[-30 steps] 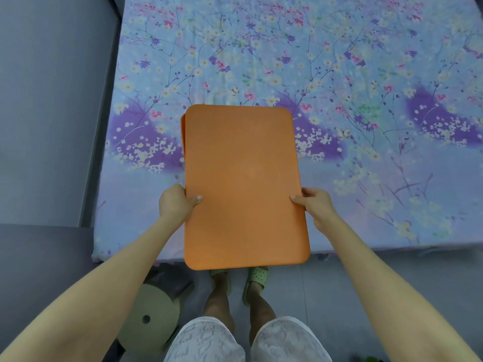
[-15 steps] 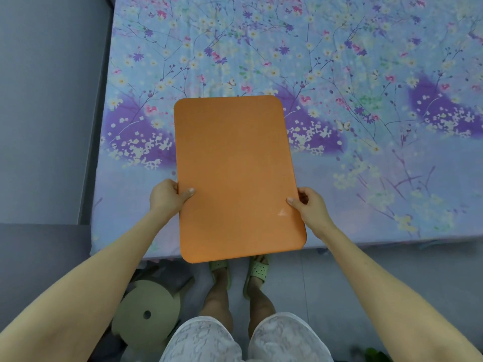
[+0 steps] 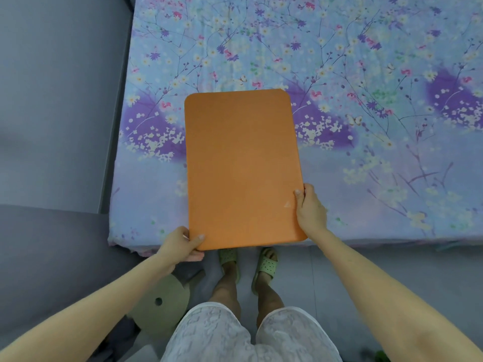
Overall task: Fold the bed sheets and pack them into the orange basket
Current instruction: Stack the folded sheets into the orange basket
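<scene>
Head view, lower centre: pinches with the left hand [image 3: 180,244], thumb on top and fingers [image 3: 194,256] curled beneath, the bottom left corner of the orange basket [image 3: 243,168], flat as a rounded panel. Grips its right edge with the right hand [image 3: 311,210], fingers clamped over the rim. Holds the panel at centre frame, over the near edge of the floral bed sheet [image 3: 366,61], spread flat. Lower left, a round olive stool [image 3: 162,307]; bottom centre, green sandals [image 3: 265,265].
</scene>
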Available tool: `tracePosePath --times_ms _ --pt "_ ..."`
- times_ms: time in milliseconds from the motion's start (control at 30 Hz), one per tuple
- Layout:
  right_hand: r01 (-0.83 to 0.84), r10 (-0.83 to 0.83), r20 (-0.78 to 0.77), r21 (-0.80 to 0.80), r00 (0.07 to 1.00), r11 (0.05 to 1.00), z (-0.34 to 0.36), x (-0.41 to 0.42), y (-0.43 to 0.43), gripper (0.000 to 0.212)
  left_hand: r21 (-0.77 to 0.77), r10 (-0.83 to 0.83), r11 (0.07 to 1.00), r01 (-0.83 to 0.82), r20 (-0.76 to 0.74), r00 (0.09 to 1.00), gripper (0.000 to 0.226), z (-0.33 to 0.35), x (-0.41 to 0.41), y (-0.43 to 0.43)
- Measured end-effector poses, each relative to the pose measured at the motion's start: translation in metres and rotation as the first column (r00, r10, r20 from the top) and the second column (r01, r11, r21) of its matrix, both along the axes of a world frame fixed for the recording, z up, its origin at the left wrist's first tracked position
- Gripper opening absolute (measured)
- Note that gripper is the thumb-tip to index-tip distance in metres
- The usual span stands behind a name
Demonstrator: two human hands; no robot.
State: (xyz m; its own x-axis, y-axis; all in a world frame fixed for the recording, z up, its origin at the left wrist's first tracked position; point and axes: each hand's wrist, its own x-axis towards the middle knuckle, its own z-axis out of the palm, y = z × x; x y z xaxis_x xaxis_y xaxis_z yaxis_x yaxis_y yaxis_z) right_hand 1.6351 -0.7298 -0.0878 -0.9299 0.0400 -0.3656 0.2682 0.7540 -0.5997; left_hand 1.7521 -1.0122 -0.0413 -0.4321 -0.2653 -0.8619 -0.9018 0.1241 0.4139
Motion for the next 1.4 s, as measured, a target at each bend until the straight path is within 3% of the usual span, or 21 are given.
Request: tracePosePath --times_ms 133,333,433,533,633,833,967,1067,1200,1300,1400 --pt "0.118 -0.105 -0.112 0.118 0.988 0.986 -0.002 0.013 -0.010 0.038 -0.141 0.167 0.972 -0.190 -0.165 0.972 0.024 -0.010 0.019 0.016" --pt "0.152 -0.131 -0.142 0.148 0.981 0.977 -0.005 0.013 -0.015 0.041 -0.147 0.099 0.982 -0.120 -0.146 0.984 0.028 -0.009 0.019 0.007" --pt "0.085 -0.072 -0.085 0.169 0.994 0.982 -0.003 0.015 -0.015 0.040 -0.155 0.039 0.986 -0.062 -0.148 0.988 0.026 -0.001 0.002 -0.008" --pt "-0.014 0.010 0.027 0.171 1.000 0.985 0.005 -0.011 -0.016 0.039 -0.210 0.032 0.974 -0.085 -0.244 0.969 0.027 -0.001 -0.036 -0.019" --pt "-0.084 0.069 0.112 0.129 0.991 0.988 0.012 -0.047 -0.017 0.044 -0.200 0.068 0.971 -0.132 -0.299 0.952 0.027 -0.002 -0.073 -0.025" --pt "-0.053 0.053 0.184 -0.006 0.981 0.999 0.018 -0.101 -0.026 0.030 -0.161 0.124 0.968 -0.193 -0.361 0.924 0.031 -0.009 -0.136 -0.042" --pt "-0.022 0.023 0.200 -0.005 0.980 1.000 0.023 -0.138 -0.040 0.037 -0.157 0.133 0.967 -0.199 -0.354 0.926 0.032 -0.003 -0.179 -0.049" --pt "-0.002 0.000 0.194 0.008 0.981 1.000 0.027 -0.166 -0.055 0.031 -0.146 0.143 0.967 -0.207 -0.358 0.923 0.030 -0.002 -0.209 -0.062" --pt "0.036 -0.038 0.178 0.014 0.983 0.999 0.030 -0.205 -0.072 0.038 -0.104 0.133 0.976 -0.189 -0.401 0.906 0.041 0.000 -0.246 -0.074" --pt "0.169 -0.131 0.241 -0.143 0.962 0.975 0.036 -0.227 -0.089 0.042 -0.047 0.123 0.987 -0.156 -0.417 0.901 0.044 0.000 -0.275 -0.074" --pt "0.357 -0.258 0.317 -0.311 0.913 0.881 0.035 -0.247 -0.104 0.050 -0.048 0.124 0.986 -0.157 -0.410 0.904 0.039 -0.008 -0.298 -0.072"
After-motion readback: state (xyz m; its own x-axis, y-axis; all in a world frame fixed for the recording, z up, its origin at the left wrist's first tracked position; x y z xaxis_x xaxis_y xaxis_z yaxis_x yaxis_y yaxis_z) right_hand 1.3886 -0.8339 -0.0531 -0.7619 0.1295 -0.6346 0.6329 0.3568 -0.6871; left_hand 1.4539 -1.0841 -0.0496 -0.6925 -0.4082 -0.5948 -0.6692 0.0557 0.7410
